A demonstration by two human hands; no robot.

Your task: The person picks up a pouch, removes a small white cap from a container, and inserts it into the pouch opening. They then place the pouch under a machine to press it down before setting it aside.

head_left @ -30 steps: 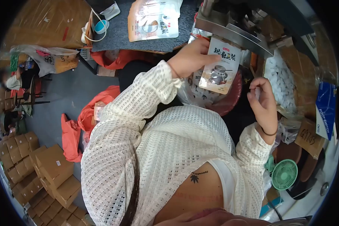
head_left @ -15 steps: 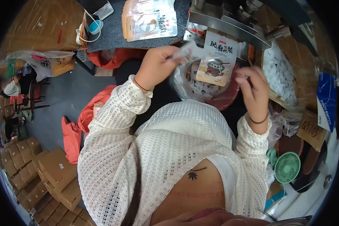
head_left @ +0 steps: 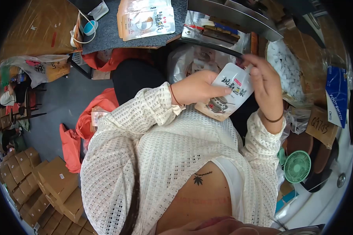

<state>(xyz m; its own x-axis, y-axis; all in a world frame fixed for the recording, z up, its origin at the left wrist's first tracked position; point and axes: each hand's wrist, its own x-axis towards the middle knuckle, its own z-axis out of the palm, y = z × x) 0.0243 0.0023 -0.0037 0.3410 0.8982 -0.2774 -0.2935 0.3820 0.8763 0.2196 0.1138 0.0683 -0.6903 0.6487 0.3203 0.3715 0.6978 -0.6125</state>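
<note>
Pinching a flat, smooth, round-cornered pouch (head_left: 232, 84) between thumb and fingers of left hand (head_left: 198, 88). Curving right hand (head_left: 267, 88) at its top edge; cannot tell whether pinching.

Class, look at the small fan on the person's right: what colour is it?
The fan is light green, seen best in the head view.

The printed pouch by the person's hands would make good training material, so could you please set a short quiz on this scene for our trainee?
1. Which of the person's hands has its thumb across the front of the printed pouch?
2. True or false: the blue FOOT SWITCH box is on the right side of the view.
3. The group of overlapping pouches rests on: A) the floor; B) a grey-topped table; C) a chair.

Key: 1. the left hand; 2. true; 3. B
</note>
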